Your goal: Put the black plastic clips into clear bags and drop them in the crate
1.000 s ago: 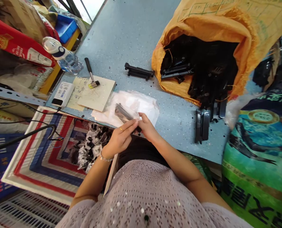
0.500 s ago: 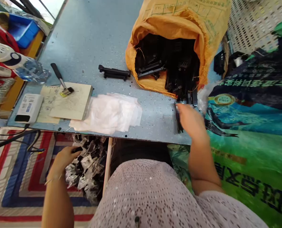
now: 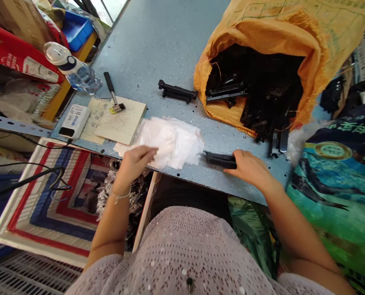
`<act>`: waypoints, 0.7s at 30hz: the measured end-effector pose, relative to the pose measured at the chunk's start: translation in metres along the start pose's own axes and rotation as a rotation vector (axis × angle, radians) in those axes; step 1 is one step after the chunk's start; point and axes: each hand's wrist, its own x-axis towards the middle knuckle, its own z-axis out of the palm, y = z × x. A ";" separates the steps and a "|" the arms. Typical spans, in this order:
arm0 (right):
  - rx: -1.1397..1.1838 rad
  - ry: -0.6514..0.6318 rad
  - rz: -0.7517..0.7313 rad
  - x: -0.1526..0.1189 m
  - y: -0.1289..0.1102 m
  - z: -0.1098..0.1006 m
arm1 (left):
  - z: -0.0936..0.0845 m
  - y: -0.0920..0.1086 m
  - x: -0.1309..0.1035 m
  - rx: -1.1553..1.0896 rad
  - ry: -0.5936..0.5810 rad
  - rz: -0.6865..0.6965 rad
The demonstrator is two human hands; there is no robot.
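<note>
My right hand [image 3: 251,170] grips one end of a long black plastic part [image 3: 217,159] just above the table's front edge. The far end of that part reaches the pile of thin clear plastic bags [image 3: 177,141]. Over the left front side of this pile is my left hand [image 3: 136,164], its fingers stretched towards the bags and no object visible in them. Another black plastic part [image 3: 177,91] lies on the table behind the pile. To its right, an orange woven sack [image 3: 203,78] lies with its mouth open, full of similar black parts.
A brush [image 3: 110,86] lies on a yellowish paper pad [image 3: 121,123], beside a white device [image 3: 74,121]. Further left stands a water bottle [image 3: 82,78]. Below the table edge is a striped plastic crate [image 3: 44,205] with bagged parts [image 3: 108,188]. A green-blue sack [image 3: 332,196] stands at right.
My left hand has risen from the crate to the plastic bags, without the small black thing it held. My right hand has brought a black part leftward from the sack's mouth. The view has shifted.
</note>
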 end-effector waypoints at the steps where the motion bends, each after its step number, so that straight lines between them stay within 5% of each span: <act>1: 0.049 -0.005 0.067 0.003 -0.010 0.000 | 0.015 0.007 0.015 0.078 0.166 0.066; 3: 0.195 0.038 0.143 0.009 -0.023 0.003 | 0.045 0.008 0.041 0.217 0.274 0.130; 6: 0.679 0.106 0.098 0.019 -0.032 0.008 | 0.075 -0.007 0.056 0.261 0.213 0.100; 12: 1.843 -0.235 0.044 0.061 -0.088 0.010 | 0.062 -0.021 0.049 -0.418 0.263 -0.160; 17: 2.056 -0.477 -0.061 0.109 -0.161 0.009 | 0.056 -0.015 0.047 -0.602 0.345 -0.092; 21: 2.011 -0.301 0.034 0.121 -0.172 0.015 | 0.041 -0.017 0.036 -0.137 0.369 0.068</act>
